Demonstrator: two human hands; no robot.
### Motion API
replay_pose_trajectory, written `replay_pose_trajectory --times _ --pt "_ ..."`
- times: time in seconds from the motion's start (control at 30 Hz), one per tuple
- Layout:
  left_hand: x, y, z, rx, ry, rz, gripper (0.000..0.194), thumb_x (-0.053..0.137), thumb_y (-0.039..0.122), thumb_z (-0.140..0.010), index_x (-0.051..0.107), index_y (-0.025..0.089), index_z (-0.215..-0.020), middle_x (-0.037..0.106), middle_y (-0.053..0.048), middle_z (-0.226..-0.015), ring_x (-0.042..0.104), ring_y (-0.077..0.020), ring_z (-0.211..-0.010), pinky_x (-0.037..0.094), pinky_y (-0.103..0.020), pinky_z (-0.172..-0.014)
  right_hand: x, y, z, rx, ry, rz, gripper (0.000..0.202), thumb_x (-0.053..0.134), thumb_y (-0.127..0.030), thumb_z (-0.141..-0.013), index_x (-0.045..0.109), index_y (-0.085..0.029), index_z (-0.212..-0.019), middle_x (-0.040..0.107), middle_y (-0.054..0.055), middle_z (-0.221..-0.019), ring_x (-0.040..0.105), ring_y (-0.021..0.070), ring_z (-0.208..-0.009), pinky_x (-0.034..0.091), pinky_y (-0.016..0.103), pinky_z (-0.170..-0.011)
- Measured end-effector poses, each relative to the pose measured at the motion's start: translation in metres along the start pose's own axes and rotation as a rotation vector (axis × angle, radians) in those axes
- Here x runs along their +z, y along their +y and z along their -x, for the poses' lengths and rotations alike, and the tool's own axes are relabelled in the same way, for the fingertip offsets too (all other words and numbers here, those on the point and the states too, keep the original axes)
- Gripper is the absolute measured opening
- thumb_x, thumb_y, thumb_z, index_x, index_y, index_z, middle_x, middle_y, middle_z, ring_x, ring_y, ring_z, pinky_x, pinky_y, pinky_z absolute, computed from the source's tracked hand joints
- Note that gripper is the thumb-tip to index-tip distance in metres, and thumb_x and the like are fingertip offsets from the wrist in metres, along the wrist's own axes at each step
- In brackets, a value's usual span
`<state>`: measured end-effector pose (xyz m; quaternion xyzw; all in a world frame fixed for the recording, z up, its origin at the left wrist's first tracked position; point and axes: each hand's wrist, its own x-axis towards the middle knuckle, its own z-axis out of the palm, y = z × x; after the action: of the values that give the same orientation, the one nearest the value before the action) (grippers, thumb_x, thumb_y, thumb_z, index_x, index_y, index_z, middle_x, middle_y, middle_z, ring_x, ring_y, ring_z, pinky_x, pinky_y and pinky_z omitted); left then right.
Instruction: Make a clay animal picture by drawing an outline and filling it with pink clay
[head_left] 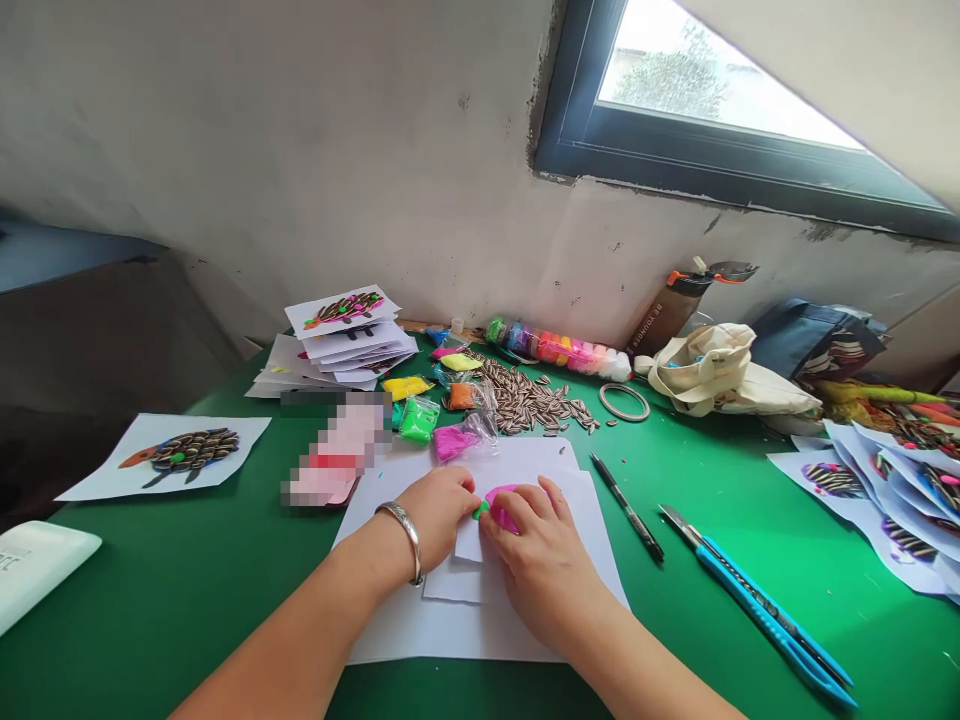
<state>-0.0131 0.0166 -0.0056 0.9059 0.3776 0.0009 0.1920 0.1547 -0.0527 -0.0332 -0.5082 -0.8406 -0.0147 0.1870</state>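
Note:
Both hands meet over white paper [465, 625] in front of me. My left hand [435, 505], with a silver bangle at the wrist, pinches a small piece of green clay [481, 510] at its fingertips. Against the same green piece rest the thumb and index finger of my right hand [544, 545], its other fingers spread over a flat pink clay shape [501, 494]. The right hand covers part of that pink shape. Just beyond the hands lie a bag of pink clay [454, 440] and a bag of green clay [419, 419].
Sunflower seeds [525, 398] are heaped behind the bags. A pen [627, 508] and a blue utility knife [757, 605] lie at the right. Seed-decorated pictures are stacked at the back left [345, 345] and right [892, 500]. A bottle [667, 312] leans by the wall.

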Motion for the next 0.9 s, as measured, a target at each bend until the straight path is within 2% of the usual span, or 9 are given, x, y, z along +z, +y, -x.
replay_pose_trajectory --times 0.1,0.3,0.57,0.73,0.9 --pt "0.0 -0.001 0.0 0.001 0.002 -0.001 0.028 0.047 0.007 -0.081 0.071 0.018 -0.089 0.061 -0.007 -0.095 0.058 -0.0193 -0.088 0.046 -0.027 -0.08 -0.004 0.002 -0.001 0.02 -0.014 -0.042 0.031 0.054 -0.007 -0.078 0.065 -0.024 -0.101 0.062 0.006 -0.107 0.048 0.0242 -0.101 0.022 0.052 -0.104" --pt "0.005 -0.004 0.0 0.011 0.016 -0.013 0.028 0.047 0.009 -0.083 0.07 0.021 -0.092 0.06 -0.005 -0.095 0.056 -0.0181 -0.089 0.045 -0.026 -0.08 -0.021 0.013 -0.004 0.124 -0.022 -0.115 0.043 0.05 -0.001 -0.074 0.065 -0.026 -0.105 0.062 0.005 -0.106 0.048 0.0228 -0.096 0.032 0.048 -0.097" --pt "0.013 -0.006 -0.001 0.029 0.03 -0.054 0.026 0.048 0.009 -0.081 0.07 0.019 -0.091 0.059 -0.007 -0.094 0.055 -0.0201 -0.087 0.045 -0.029 -0.078 -0.006 0.008 -0.007 0.108 -0.082 -0.086 0.034 0.056 -0.011 -0.078 0.065 -0.027 -0.107 0.062 0.005 -0.099 0.049 0.0227 -0.093 0.025 0.05 -0.102" --pt "0.01 -0.004 0.0 0.022 0.022 -0.042 0.028 0.047 0.007 -0.081 0.07 0.02 -0.09 0.06 -0.007 -0.093 0.056 -0.0196 -0.088 0.045 -0.028 -0.079 -0.006 0.011 -0.007 0.14 -0.062 -0.076 0.039 0.058 -0.009 -0.076 0.064 -0.029 -0.109 0.061 0.004 -0.105 0.049 0.022 -0.096 0.027 0.046 -0.101" --pt "0.012 -0.003 0.0 0.03 0.025 -0.058 0.028 0.048 0.01 -0.082 0.07 0.019 -0.096 0.06 -0.008 -0.092 0.055 -0.0208 -0.087 0.045 -0.03 -0.079 -0.002 0.011 -0.009 0.104 -0.073 -0.017 0.035 0.057 -0.011 -0.078 0.064 -0.027 -0.108 0.062 0.005 -0.101 0.049 0.0231 -0.096 0.023 0.05 -0.103"
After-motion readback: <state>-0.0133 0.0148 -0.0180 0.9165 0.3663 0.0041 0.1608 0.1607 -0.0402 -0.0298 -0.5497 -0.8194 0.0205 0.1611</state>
